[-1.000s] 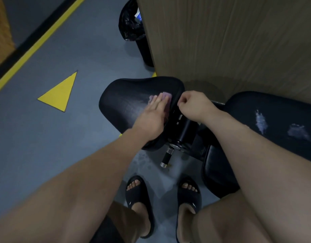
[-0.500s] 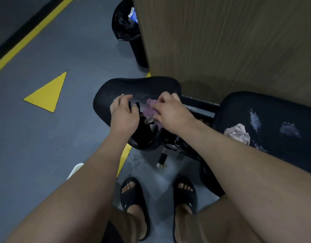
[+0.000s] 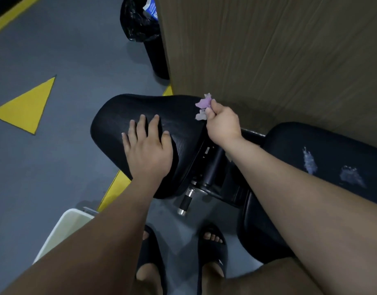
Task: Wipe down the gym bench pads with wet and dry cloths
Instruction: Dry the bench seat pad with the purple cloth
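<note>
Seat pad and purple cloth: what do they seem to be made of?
Seat pad: probably black vinyl or faux leather; it shows a fine grain and a dull sheen. Cloth: thin, soft fabric, possibly a paper-like wipe; it crumples with ragged edges where the right hand pinches it.

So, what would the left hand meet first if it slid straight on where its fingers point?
Only more bare seat pad ahead of the left hand, up to its far edge; beyond, seemingly grey floor.

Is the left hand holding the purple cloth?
No, the right hand pinches the purple cloth, while the left hand lies flat, fingers spread, on the seat pad.
</note>
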`<act>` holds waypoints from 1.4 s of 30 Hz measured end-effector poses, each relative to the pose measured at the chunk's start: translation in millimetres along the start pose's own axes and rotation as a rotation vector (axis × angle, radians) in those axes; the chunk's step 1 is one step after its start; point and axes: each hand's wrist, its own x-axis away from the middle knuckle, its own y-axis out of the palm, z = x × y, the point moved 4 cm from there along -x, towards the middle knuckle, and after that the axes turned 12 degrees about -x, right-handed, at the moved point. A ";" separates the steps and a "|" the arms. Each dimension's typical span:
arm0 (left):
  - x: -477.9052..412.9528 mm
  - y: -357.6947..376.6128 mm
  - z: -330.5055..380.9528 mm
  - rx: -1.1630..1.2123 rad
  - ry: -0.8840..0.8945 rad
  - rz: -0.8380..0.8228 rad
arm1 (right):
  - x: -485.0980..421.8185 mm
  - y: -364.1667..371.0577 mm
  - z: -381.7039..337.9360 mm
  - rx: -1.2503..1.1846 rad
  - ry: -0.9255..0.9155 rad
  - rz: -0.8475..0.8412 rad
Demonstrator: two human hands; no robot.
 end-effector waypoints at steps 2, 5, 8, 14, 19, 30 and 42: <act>0.0 1.0 -0.3 -0.015 0.003 0.022 | -16.3 4.1 -4.8 -0.042 -0.010 -0.031; 0.1 2.9 1.9 -0.026 0.001 0.024 | -47.4 8.9 -16.4 0.008 0.018 -0.160; -0.8 4.2 2.3 -0.030 -0.022 0.041 | -79.7 24.0 -33.5 0.213 -0.010 -0.345; -3.1 8.6 1.4 -0.081 -0.013 0.078 | -121.4 67.4 -56.3 0.481 -0.049 -0.577; -3.5 11.6 1.7 -0.109 -0.014 0.081 | -139.8 98.9 -68.6 0.575 -0.084 -0.718; -4.2 10.4 2.2 -0.118 -0.014 0.091 | -147.0 178.4 -95.6 0.645 -0.270 -0.794; -2.7 11.0 2.8 -0.116 -0.021 0.101 | -144.5 159.2 -96.0 0.593 -0.131 -0.786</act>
